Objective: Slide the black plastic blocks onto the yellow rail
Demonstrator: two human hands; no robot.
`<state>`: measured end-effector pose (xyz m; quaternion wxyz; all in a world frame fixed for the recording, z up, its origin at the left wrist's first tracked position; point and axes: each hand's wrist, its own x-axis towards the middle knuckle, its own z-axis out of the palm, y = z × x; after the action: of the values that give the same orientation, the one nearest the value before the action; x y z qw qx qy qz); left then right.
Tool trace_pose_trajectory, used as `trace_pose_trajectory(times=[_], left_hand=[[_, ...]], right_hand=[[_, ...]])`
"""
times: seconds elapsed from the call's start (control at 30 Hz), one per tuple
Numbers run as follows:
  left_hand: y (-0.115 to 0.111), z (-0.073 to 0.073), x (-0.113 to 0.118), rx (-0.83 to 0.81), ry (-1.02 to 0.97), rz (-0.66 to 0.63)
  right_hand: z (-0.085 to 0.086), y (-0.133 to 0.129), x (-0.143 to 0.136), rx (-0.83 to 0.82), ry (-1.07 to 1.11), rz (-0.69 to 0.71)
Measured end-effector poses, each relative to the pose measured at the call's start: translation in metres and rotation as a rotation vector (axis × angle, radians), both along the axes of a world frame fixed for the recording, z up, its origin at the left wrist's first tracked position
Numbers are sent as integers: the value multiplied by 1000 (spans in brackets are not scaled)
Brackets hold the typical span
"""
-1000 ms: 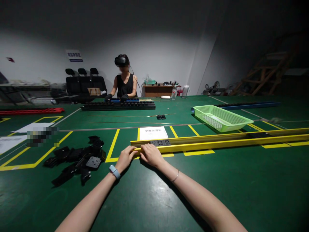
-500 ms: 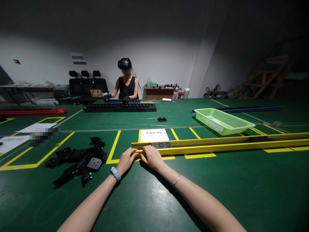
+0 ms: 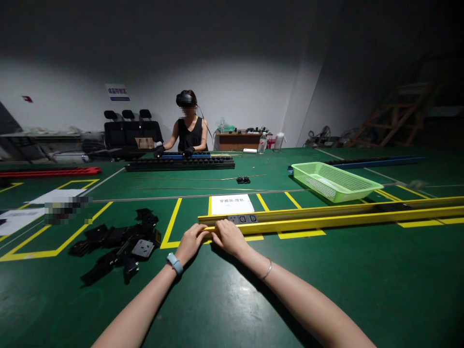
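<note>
- Two bare hands reach in over the green desk [image 3: 235,309], a pale blue watch [image 3: 174,264] on one wrist and a thin bracelet [image 3: 267,269] on the other.
- The left hand [image 3: 189,243] has its fingers closed around the near wall of the yellow rail [image 3: 311,226], at the rail's left end.
- The right hand [image 3: 231,237] sits just beside it, fingers bent over that same wall and gripping it.
- Loose black modules [image 3: 116,241] lie heaped to the left of the hands, with a grey-faced socket [image 3: 142,249] among them.
- The yellow rail lies across the desk toward the right; dark socket pieces [image 3: 242,219] sit inside its channel, next to the right hand.
- Behind the rail lie a printed white sheet [image 3: 232,204] and, farther right, a light green basket [image 3: 335,182].
- Beyond the sheet are two small black parts [image 3: 243,180] and thin rods [image 3: 203,189].
- Past them, a long black rail [image 3: 181,165] lies before a person [image 3: 190,130] in a headset and dark gloves, whose hands are at a blue strip [image 3: 201,155].
</note>
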<state>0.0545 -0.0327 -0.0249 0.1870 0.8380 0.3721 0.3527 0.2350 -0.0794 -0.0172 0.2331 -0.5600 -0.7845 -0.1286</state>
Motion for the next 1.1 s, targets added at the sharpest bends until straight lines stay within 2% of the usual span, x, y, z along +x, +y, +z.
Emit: trace_pose_trajectory(times=[0.37,0.73,1.1], left_hand=[[1,1,-1,-2,-13,-10],[0,-1,0,-8,-25,-3],[-1,1,0,-6,-22,1]], right_hand=[[0,1,-2,18,6,-45],[-3,-15,51,59,-12,-111],[-1,-19,68,55,-48,-112]])
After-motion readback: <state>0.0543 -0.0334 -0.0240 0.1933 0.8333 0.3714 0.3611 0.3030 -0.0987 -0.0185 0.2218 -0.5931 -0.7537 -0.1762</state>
